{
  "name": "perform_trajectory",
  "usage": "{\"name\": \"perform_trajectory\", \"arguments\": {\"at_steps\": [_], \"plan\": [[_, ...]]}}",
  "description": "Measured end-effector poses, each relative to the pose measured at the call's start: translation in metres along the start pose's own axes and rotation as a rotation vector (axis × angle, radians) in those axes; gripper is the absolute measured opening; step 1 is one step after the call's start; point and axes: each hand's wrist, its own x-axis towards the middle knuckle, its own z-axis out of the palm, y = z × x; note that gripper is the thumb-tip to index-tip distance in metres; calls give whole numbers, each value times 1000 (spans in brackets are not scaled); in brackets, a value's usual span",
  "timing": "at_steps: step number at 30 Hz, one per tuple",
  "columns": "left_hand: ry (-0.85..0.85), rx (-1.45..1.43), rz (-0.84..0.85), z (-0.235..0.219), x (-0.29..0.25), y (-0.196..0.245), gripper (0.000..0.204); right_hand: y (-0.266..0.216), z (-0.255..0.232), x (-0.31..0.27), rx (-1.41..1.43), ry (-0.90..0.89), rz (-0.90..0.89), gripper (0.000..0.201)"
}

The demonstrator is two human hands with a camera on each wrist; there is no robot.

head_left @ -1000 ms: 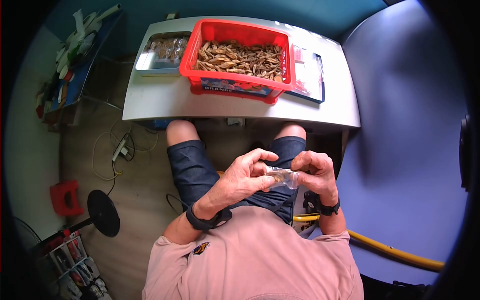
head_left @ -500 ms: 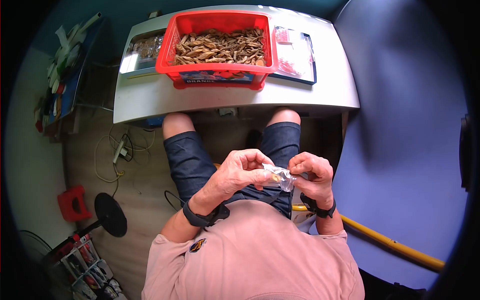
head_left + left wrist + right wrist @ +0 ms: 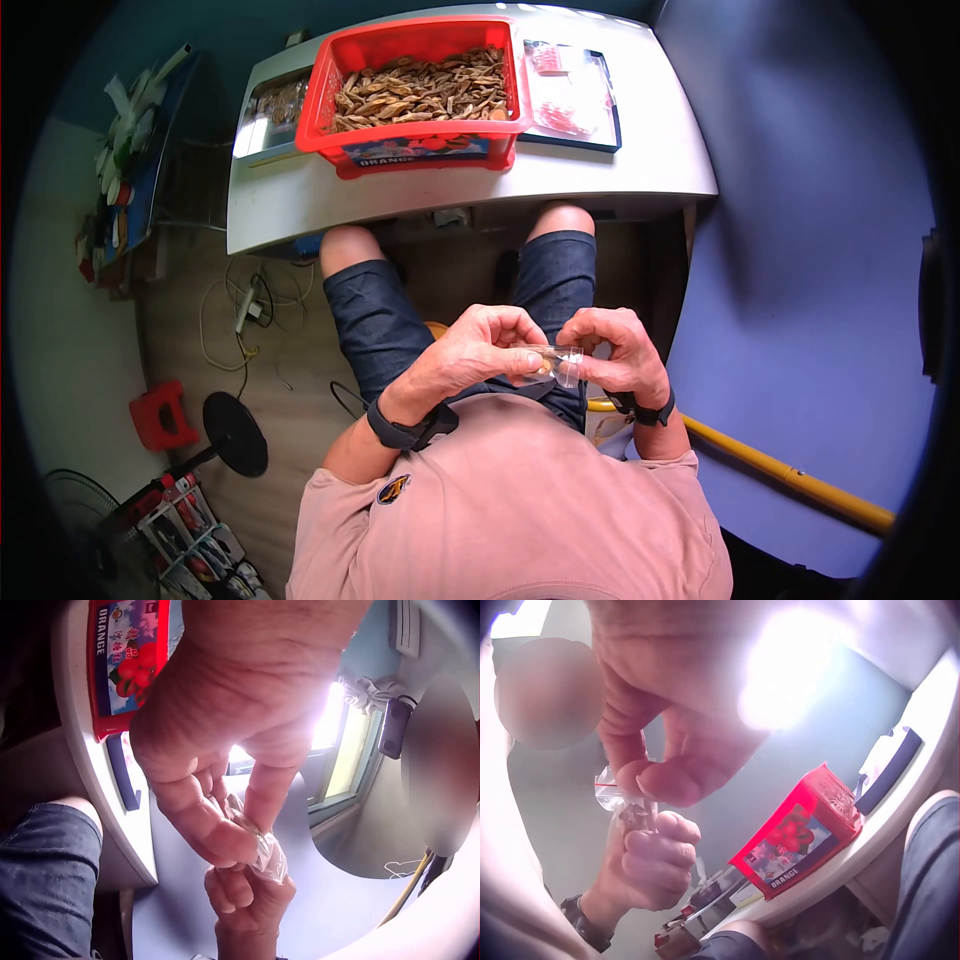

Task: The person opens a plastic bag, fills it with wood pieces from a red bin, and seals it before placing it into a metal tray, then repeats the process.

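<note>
A seated person in a pink shirt (image 3: 520,490) and dark shorts (image 3: 365,305) holds a small clear plastic bag (image 3: 568,372) over the lap, between the two hands; the left hand (image 3: 465,355) pinches one end between thumb and curled fingers, beside a small yellowish piece (image 3: 546,366) seen through the plastic; the right hand (image 3: 628,352) pinches the other end between thumb and forefinger, near a red line visible on the bag in the right wrist view; black bands (image 3: 398,430) circle both wrists. Beyond the knees, a red basket (image 3: 410,132) of dried brown pieces (image 3: 425,88) stands on a white table (image 3: 655,120); a dark-edged tray (image 3: 580,146) with red-and-white items lies just right of it; another tray (image 3: 252,135), with clear packets, sits at its left.
</note>
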Motion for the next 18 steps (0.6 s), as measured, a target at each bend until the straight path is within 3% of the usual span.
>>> {"name": "perform_trajectory", "arguments": {"at_steps": [2, 5, 7, 14, 18], "plan": [[-14, 0, 3, 0, 0, 0, 24, 0, 1, -1, 21, 21, 9, 15], [-26, 18, -8, 2, 0, 1, 24, 6, 1, -2, -54, 42, -126, 15], [-34, 31, -17, 3, 1, 0, 23, 5, 2, -5, 27, 42, 28, 13], [-89, 17, -40, -6, -1, -6, 23, 10, 15, 1, 54, 17, 42, 18], [-92, 18, -33, -13, -2, -9, 21, 11, 17, 4, 249, -27, 172, 13]]}}
